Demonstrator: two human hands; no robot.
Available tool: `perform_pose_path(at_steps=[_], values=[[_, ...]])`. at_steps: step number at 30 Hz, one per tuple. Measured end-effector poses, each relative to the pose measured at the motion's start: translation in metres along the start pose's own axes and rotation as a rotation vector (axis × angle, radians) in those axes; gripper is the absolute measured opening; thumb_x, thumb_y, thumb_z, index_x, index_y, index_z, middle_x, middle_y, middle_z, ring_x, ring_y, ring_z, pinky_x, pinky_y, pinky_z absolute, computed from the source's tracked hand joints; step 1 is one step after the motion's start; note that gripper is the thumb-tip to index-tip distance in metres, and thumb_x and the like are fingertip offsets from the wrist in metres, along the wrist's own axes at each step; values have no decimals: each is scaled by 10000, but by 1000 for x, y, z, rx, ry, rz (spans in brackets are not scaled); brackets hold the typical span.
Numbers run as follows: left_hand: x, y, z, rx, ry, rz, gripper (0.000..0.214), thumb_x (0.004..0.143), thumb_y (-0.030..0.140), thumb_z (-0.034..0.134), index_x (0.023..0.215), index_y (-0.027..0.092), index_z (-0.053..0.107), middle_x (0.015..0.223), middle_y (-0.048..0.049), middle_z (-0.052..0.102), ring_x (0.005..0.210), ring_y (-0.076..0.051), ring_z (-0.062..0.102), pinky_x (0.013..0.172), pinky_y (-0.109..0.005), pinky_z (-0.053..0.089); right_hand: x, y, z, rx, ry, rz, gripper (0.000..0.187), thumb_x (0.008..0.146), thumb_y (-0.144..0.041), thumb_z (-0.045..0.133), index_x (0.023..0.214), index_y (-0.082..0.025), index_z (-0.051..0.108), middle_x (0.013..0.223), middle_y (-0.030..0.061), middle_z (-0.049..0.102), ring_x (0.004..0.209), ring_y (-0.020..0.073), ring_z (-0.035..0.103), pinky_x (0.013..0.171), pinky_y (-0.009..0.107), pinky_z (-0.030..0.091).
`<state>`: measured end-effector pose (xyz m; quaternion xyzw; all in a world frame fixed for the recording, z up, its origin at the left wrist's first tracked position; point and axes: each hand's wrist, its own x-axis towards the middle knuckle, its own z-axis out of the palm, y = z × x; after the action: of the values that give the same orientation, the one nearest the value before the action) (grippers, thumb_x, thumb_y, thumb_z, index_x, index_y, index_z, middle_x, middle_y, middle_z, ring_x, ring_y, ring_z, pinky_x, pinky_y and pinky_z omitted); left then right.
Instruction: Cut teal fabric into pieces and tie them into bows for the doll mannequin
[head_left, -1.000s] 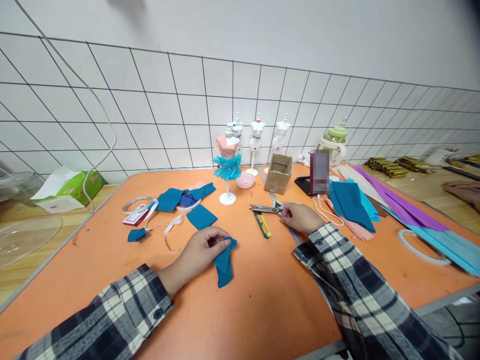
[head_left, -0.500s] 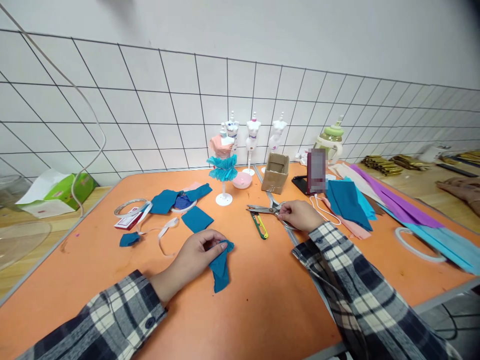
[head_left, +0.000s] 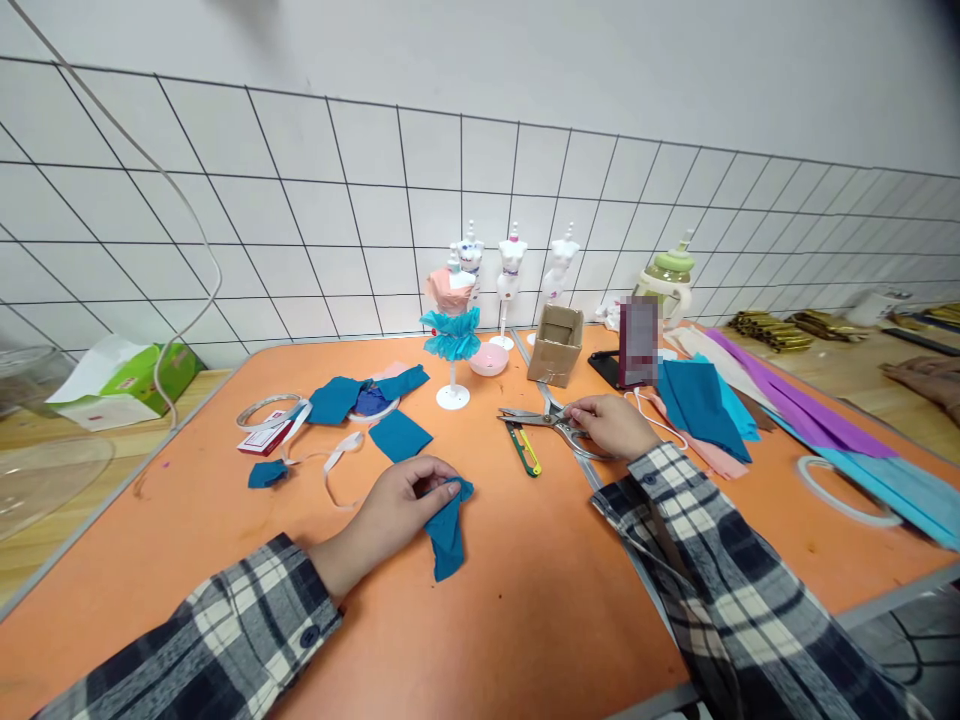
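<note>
My left hand (head_left: 405,500) pinches a folded strip of teal fabric (head_left: 448,532) that lies on the orange table (head_left: 525,600). Further right, my right hand (head_left: 616,425) rests on the handles of a pair of steel scissors (head_left: 544,417), its fingers curled around them; the blades point left and lie on the table. A small green-handled thread snip (head_left: 523,447) sits just left of the scissors. Both arms wear plaid sleeves.
Teal fabric scraps (head_left: 352,397), white tape and a red card (head_left: 262,438) lie at the left. A dressed mini mannequin (head_left: 452,330) and others, a pink bowl (head_left: 489,358), a cardboard box (head_left: 556,345), a phone (head_left: 637,342), stacked fabrics (head_left: 705,400) and a tape ring (head_left: 844,495) stand behind and right. Another person's hand (head_left: 926,378) is at the far right.
My right hand has slid slightly right along the scissors and closed onto their handles. My left hand keeps its pinch on the teal strip, which stays in place.
</note>
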<state>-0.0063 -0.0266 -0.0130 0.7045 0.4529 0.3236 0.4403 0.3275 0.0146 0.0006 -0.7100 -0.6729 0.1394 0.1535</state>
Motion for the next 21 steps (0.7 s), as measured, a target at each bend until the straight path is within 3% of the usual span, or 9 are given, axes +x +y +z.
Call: perform_pose_path(at_steps=[10, 15, 21], values=[[1, -5, -1, 13, -21, 20, 229, 795, 391, 643, 815, 166, 674, 770, -39, 697, 692, -173, 622, 626, -259, 473, -3, -12, 8, -15, 181, -110, 243, 871, -369, 572, 1020, -248, 722, 988, 34, 718, 883, 180, 626, 699, 255, 404], [2, -5, 0, 15, -25, 2, 234, 797, 384, 640, 826, 155, 679, 780, -45, 698, 690, -172, 618, 612, -254, 464, -6, -16, 6, -106, 104, -103, 115, 798, -342, 655, 810, -239, 703, 805, -3, 688, 734, 148, 584, 585, 247, 335], [1, -7, 0, 13, -26, 11, 229, 805, 379, 638, 836, 155, 679, 785, -43, 695, 697, -168, 614, 618, -253, 466, -6, -17, 2, -214, 39, -85, 131, 806, -316, 613, 779, -249, 722, 852, 10, 712, 762, 159, 594, 582, 262, 312]])
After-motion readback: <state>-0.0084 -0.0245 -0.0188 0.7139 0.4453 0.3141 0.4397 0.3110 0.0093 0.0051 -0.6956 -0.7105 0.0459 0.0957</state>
